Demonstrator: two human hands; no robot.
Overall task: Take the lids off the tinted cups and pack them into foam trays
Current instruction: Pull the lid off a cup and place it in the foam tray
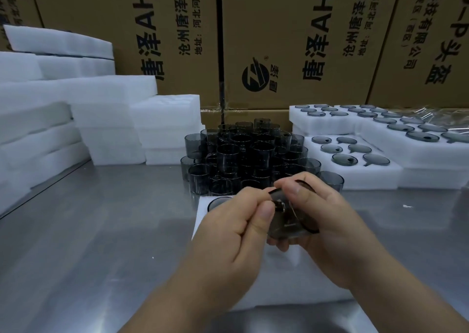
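My right hand grips a tinted cup tilted on its side, over a white foam tray lying in front of me. My left hand pinches the rim of the cup's dark lid between thumb and forefinger. One tinted cup sits in the tray's far left pocket. Behind the tray stands a dense pile of tinted cups, stacked in two layers.
Foam trays filled with lids lie at the right. Stacks of white foam trays stand at the left. Brown cardboard cartons wall off the back. The steel tabletop spreads to the left.
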